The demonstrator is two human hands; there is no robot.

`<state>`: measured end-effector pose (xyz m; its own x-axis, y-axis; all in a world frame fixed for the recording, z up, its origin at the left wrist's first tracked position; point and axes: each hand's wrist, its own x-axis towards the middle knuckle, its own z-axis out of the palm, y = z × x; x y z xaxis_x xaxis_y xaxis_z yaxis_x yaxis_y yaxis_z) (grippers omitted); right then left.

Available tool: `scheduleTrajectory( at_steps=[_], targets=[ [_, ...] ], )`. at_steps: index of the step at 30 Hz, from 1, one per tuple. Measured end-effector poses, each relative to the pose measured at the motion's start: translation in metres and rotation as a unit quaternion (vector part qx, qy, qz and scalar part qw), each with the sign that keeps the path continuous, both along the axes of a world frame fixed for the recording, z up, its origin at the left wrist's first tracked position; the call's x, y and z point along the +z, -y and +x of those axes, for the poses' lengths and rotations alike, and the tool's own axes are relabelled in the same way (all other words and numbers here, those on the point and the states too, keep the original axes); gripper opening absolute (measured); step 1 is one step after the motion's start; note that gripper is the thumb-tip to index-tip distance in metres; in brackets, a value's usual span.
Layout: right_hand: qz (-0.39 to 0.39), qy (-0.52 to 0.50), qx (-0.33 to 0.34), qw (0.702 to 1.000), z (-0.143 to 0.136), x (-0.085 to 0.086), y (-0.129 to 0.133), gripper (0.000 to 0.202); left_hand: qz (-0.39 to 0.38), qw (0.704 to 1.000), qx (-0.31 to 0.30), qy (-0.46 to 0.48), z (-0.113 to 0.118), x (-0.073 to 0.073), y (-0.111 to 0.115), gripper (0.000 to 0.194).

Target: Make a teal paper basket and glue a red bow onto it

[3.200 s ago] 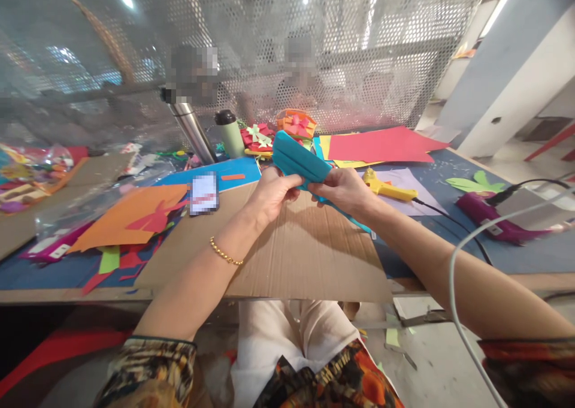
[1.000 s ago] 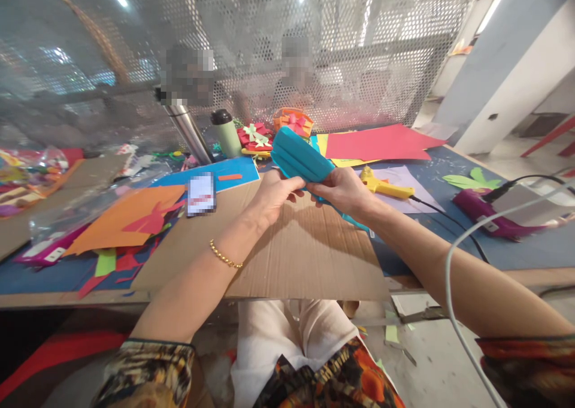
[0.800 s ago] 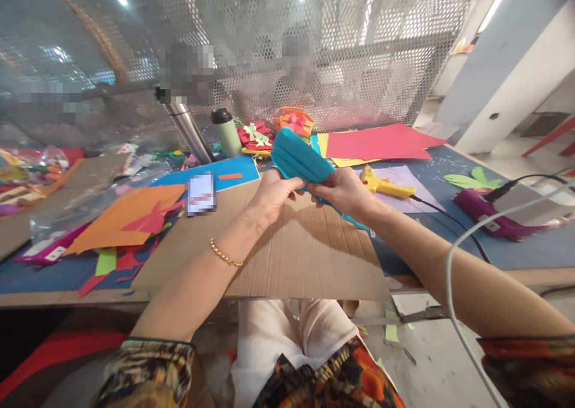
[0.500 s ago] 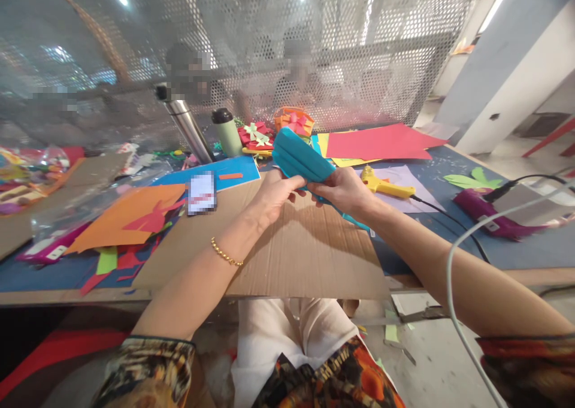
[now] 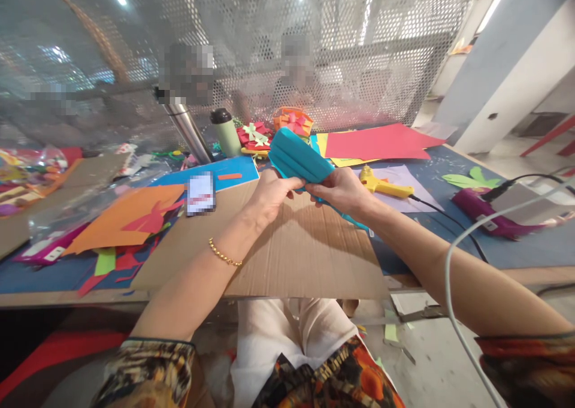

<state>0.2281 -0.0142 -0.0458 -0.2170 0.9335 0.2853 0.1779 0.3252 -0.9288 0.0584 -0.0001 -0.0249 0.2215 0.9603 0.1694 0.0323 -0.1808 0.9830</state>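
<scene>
A strip of blue paper (image 5: 300,156) with lengthwise folds is held up over the cardboard sheet (image 5: 309,258), slanting from upper left to lower right. My left hand (image 5: 276,193) pinches its lower edge, the thumb pressed along it. Close beside, my right hand (image 5: 339,191) grips the same folded paper, thumb pointing at the left thumb. Some fingers of both hands are hidden beneath the paper. A narrow part of the blue paper shows below my right wrist. To the right of my right hand, a yellow glue gun (image 5: 384,186) lies on a pale purple sheet (image 5: 408,201).
Orange paper (image 5: 126,213) and red scraps lie on the left, near a phone-like thing (image 5: 200,193) with a blurred face. A steel flask (image 5: 188,129) and a green bottle (image 5: 227,133) stand behind. Red sheets (image 5: 377,142) lie back right. A white cable (image 5: 449,276) hangs over my right forearm.
The blue paper has tilted slightly, so more of its folded upper face shows. Both hands keep their grip in nearly the same place.
</scene>
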Motion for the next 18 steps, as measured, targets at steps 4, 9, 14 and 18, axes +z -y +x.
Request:
scheduleTrajectory(
  at_steps=[4, 9, 14, 18],
  targets=[
    [0.004, 0.0, 0.0, 1.0, 0.0001, 0.0008, 0.0021, 0.019, 0.015, 1.0, 0.01, 0.004, 0.002, -0.0011, 0.0017, 0.016],
    [0.008, 0.022, -0.002, 1.0, 0.0027, 0.0025, 0.0035, 0.013, 0.015, 1.0, 0.004, 0.001, 0.0059, -0.0012, 0.0054, 0.015],
    [-0.011, 0.009, -0.011, 1.0, 0.0045, 0.0044, 0.0018, 0.019, -0.044, 0.999, -0.015, 0.017, 0.0055, 0.0007, 0.0038, 0.012],
    [-0.026, 0.009, -0.022, 0.999, 0.0041, 0.0081, 0.0033, 0.021, -0.074, 0.997, -0.012, 0.033, 0.0033, 0.0037, 0.0003, 0.012]
  ],
)
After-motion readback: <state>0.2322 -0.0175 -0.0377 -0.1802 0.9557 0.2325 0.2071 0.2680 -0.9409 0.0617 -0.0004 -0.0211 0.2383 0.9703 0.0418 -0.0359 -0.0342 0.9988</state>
